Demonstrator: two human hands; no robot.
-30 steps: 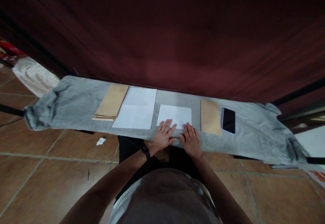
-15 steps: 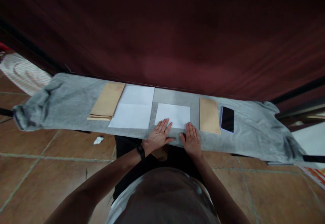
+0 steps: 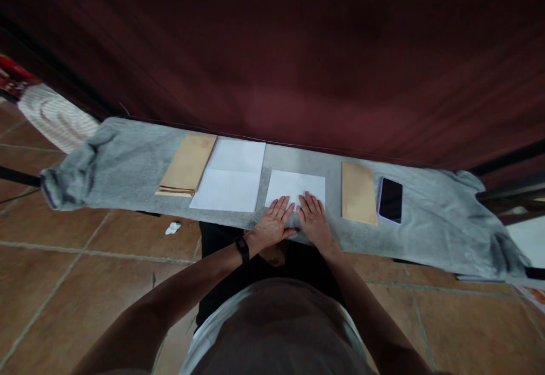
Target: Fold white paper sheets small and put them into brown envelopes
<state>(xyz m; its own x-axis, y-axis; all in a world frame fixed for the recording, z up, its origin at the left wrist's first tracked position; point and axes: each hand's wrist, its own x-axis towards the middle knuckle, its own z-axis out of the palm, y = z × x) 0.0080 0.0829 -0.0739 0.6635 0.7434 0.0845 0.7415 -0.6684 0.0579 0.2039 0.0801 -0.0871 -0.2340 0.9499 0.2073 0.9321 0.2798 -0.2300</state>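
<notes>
A small white sheet of paper, perhaps folded, lies flat in front of me on the grey cloth. My left hand rests flat with fingers stretched out, its fingertips on the sheet's near left part. Close beside it, my right hand lies palm down on the near right part, fingers extended. Neither hand grips anything. Left of the sheet are larger white sheets with a crease across them. Brown envelopes form a stack at their left. A single brown envelope lies to the right of my right hand.
A phone with a pale purple edge lies right of the single envelope. The grey cloth covers a long narrow bench or table. Behind it rises a dark red curtain-like surface. A white scrap lies on the tiled floor.
My right hand has moved left and forward from the sheet's near right corner onto the sheet, closer to my left hand. The whole view has shifted slightly.
</notes>
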